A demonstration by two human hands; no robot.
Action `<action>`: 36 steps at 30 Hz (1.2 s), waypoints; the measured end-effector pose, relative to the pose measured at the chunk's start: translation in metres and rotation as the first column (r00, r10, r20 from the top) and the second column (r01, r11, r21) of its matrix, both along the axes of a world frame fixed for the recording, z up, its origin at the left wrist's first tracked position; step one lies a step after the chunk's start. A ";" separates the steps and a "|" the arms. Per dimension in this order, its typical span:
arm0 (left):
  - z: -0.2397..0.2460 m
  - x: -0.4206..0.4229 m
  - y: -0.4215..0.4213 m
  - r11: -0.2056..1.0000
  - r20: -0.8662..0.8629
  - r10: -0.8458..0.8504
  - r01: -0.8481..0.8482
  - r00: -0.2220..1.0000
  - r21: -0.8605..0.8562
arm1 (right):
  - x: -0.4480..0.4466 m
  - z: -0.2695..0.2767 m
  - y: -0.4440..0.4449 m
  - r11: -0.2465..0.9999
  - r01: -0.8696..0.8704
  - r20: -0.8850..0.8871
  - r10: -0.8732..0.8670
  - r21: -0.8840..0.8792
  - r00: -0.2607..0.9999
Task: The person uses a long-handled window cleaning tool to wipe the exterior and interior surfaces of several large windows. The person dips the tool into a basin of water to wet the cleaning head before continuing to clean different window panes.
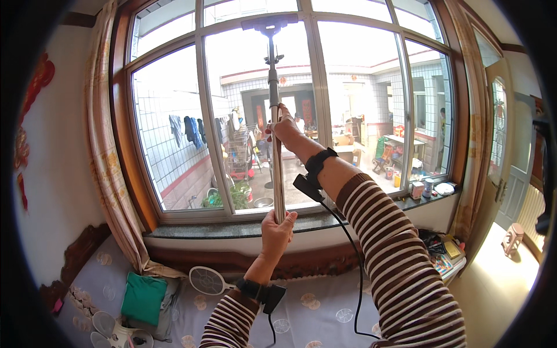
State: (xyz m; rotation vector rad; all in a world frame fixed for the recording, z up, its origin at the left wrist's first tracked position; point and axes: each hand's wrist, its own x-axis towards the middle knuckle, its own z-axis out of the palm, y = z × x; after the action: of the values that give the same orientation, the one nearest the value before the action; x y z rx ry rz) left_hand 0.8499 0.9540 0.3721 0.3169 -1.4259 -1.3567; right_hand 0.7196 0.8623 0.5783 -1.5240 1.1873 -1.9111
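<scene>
My left hand (276,229) is closed around the lower end of a long metal pole (278,174), just above the height of the window sill. Higher up, my right hand (287,128) wraps the same pole near its grey collar, with one finger pointing up along it. The pole stands nearly upright before the window glass (256,113). At its top a wide flat squeegee or mop head (270,22) lies across the window's horizontal frame bar, sideways to the pole. Whether its blade touches the glass I cannot tell. Both wrists carry black straps with small cabled devices.
Below is a bed with a patterned sheet (300,304), a folded green cloth (143,298) and an electric fly swatter (206,280). Cans and a box (417,190) stand on the dark stone sill (204,230). Curtains (102,143) hang at both sides. People are visible in the courtyard outside.
</scene>
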 end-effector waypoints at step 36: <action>-0.199 0.064 0.092 0.955 0.284 -0.037 -0.049 0.958 0.291 | 0.011 -0.268 0.058 0.953 -0.275 0.213 0.245 0.124 0.946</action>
State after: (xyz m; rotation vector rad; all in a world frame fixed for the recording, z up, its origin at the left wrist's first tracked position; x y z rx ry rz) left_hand 0.9143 1.0459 0.1735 0.7405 -1.4513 -1.5688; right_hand 0.7302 0.9207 0.3102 -1.3065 0.9675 -1.7084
